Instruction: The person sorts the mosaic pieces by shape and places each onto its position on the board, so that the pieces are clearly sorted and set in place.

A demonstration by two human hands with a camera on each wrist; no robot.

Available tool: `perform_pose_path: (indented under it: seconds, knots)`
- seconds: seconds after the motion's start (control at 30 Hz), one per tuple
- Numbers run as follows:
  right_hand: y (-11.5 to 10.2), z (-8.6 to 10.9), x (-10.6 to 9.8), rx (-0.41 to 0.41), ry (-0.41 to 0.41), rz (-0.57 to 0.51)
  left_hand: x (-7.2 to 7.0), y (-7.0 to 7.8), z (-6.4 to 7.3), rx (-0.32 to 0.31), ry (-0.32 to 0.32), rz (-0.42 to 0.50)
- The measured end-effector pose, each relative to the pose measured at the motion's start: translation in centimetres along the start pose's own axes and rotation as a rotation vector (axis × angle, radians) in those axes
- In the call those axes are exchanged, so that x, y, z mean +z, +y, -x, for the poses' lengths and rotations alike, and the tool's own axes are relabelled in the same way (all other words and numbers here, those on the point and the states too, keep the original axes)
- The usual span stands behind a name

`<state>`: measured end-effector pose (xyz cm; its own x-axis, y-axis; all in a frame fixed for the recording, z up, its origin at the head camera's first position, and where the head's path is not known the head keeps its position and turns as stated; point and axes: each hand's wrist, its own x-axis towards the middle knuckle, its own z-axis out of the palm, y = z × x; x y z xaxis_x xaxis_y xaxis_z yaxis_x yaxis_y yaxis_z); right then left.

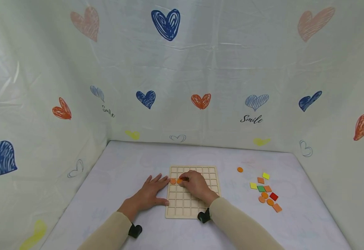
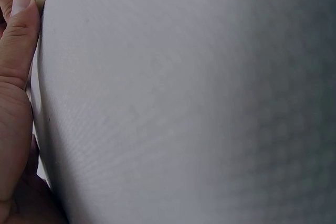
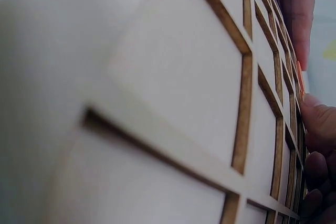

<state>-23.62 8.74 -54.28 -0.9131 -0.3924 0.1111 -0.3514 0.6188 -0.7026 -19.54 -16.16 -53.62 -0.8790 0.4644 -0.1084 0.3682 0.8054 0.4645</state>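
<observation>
A square wooden grid board lies on the table, its raised strips close up in the right wrist view. One orange round disc sits in a cell of the leftmost column. Beside it, over the adjoining cell, my right hand pinches a second orange disc between thumb and fingertips. Spread out flat on the table, my left hand has its index fingertip and thumb at the board's left edge. In the left wrist view the thumb reaches up to that edge.
Right of the board lie several loose flat pieces: orange discs, orange squares, yellow squares, a green square and a red square. A lone orange disc lies farther back. A heart-printed curtain hangs behind the table.
</observation>
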Motion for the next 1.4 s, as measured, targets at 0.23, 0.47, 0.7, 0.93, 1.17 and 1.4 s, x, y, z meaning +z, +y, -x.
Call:
perform_pose_path:
  seconds: [0.23, 0.47, 0.7, 0.93, 1.17, 1.4]
  knots:
    - [-0.1, 0.0, -0.1, 0.013, 0.003, 0.004, 0.0, -0.1, 0.0, -0.004, -0.003, 0.001]
    - [-0.2, 0.1, -0.5, 0.059, 0.007, -0.062, 0.0, -0.2, -0.1, 0.002, 0.0, 0.005]
    - [-0.1, 0.2, -0.8, 0.094, 0.017, -0.14, 0.0, -0.3, 0.0, 0.006, 0.0, 0.001]
    - [0.6, 0.0, -1.6, 0.116, 0.053, -0.244, 0.3, -0.3, -0.2, -0.007, 0.001, -0.004]
    - [1.3, 0.0, -3.6, 0.161, 0.12, -0.269, 0.5, -0.4, -0.3, -0.013, 0.009, -0.014]
    - [2.7, 0.8, -6.0, 0.192, 0.18, -0.249, 0.6, -0.5, -0.3, -0.01, 0.015, -0.007]
